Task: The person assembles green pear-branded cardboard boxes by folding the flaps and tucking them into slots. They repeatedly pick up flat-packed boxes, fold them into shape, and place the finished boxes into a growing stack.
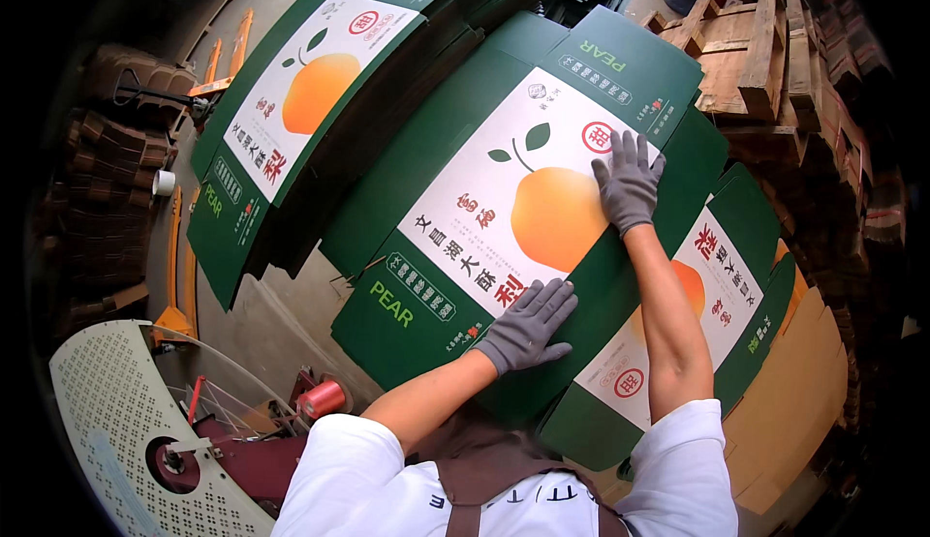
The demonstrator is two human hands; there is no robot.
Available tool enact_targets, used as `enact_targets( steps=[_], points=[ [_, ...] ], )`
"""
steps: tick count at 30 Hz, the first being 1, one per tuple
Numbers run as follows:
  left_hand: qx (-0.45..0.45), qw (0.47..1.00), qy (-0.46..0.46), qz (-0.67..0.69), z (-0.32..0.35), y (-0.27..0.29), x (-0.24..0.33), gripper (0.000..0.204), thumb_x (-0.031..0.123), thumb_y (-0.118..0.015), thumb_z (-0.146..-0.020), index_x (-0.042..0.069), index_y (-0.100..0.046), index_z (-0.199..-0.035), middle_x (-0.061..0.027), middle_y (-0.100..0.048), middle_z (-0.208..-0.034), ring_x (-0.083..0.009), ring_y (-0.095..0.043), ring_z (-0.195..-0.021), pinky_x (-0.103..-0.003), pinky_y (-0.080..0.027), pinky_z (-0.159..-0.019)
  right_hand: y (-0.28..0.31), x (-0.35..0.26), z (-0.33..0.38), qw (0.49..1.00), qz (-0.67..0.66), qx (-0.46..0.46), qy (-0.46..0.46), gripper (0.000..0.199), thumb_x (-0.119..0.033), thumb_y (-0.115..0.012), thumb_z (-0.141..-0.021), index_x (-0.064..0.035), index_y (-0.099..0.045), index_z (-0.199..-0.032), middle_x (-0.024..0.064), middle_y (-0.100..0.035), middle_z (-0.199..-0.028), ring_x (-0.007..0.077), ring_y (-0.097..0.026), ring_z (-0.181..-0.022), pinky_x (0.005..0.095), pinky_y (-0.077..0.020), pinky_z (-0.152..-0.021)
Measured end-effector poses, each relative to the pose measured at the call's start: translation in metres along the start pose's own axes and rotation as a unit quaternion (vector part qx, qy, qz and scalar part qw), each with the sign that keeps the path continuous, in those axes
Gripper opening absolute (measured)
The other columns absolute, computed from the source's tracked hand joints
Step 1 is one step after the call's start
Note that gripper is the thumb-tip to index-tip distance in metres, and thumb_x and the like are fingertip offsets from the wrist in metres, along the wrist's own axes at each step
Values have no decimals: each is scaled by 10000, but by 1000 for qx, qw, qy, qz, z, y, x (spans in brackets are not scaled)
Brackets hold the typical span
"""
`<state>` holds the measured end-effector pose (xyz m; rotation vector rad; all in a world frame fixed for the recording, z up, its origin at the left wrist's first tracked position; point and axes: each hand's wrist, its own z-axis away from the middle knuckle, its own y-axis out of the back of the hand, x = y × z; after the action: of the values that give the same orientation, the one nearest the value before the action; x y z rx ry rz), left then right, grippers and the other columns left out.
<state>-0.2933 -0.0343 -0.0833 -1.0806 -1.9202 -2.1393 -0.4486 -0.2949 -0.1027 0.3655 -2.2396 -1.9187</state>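
Observation:
A flat green cardboard box blank (455, 164) with a white panel and a large orange-yellow pear picture lies before me. My left hand (528, 329), in a grey glove, rests on its near edge by the lower corner of the white panel, fingers stretched out. Farther right, my right hand (630, 184), gloved alike, lies flat with spread fingers beside the pear's upper right. Neither hand grips anything. Under my right forearm, another printed panel (722, 276) of green and white cardboard shows, partly hidden by the arm.
A thick stack of similar blanks (291, 101) stands at the left. Wooden pallets (765, 62) are piled at the far right, brown cardboard (790, 411) below them. At the lower left are a perforated cream machine cover (136, 421) and a red spool (322, 398). Bundled cardboard (107, 217) lines the left side.

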Motion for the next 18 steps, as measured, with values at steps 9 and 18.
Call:
enact_targets(
  steps=[9, 18],
  points=[
    [-42, 999, -27, -16, 17, 63, -46, 651, 465, -554, -957, 98, -418, -1477, -152, -382, -1547, -310, -308, -1468, -481, -181, -1223, 74, -53, 224, 907, -410, -68, 59, 636, -396, -433, -1033, 6, -325, -1513, 249, -346, -1548, 397, -282, -1467, 439, -231, -1198],
    [134, 926, 214, -280, 123, 286, -300, 732, 232, -730, -830, 14, -416, -1454, -278, -450, -1451, -436, -421, -1344, -465, -362, -1111, 133, -91, 367, 909, -374, -145, -116, 578, -415, -503, -1011, 5, -468, -1405, 248, -525, -1394, 379, -491, -1314, 417, -383, -1111]
  ],
)
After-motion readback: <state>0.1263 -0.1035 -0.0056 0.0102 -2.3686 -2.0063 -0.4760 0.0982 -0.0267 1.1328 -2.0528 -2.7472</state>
